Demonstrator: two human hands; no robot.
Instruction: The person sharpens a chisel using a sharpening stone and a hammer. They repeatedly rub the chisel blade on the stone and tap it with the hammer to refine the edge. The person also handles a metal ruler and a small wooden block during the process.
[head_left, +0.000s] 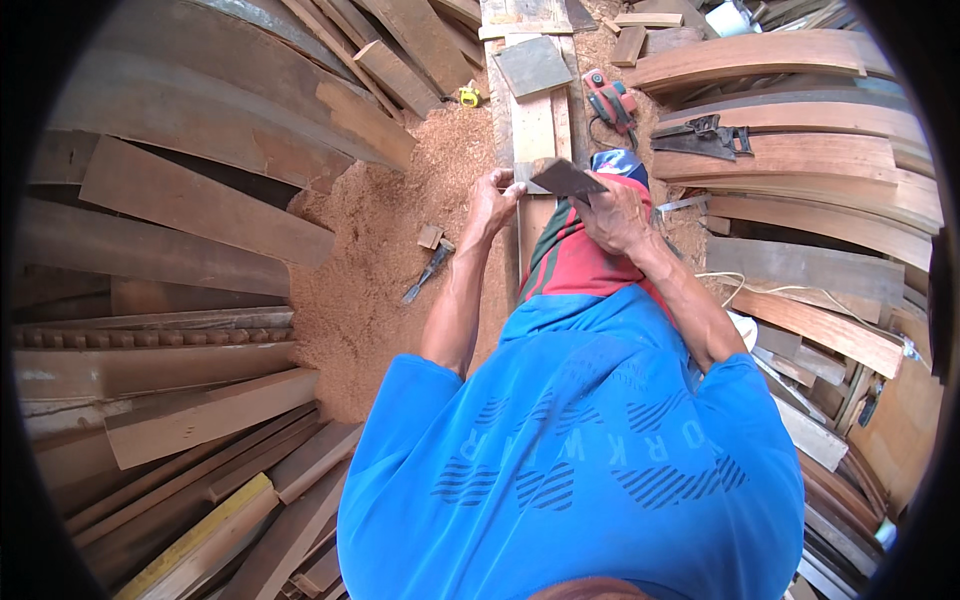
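My left hand [492, 205] grips a pale wooden piece [525, 178] at the left edge of the narrow plank [535, 130], its thumb near the top. My right hand [615, 215] is closed on a dark, flat, angular piece [570, 180], held over the plank just right of my left hand; I cannot make out exactly what it is. My leg in red and dark cloth lies under my right hand. A grey square plate [532, 65] rests farther up the plank. A chisel [430, 270] and a small wood block [430, 236] lie in the sawdust to the left.
Stacked boards [180, 200] line both sides. A red-and-black power tool [610, 100] with a cord sits right of the plank; a handsaw [690, 143] rests on the right-hand boards. A yellow tape measure [469, 96] lies at upper left. Sawdust [350, 300] covers the floor.
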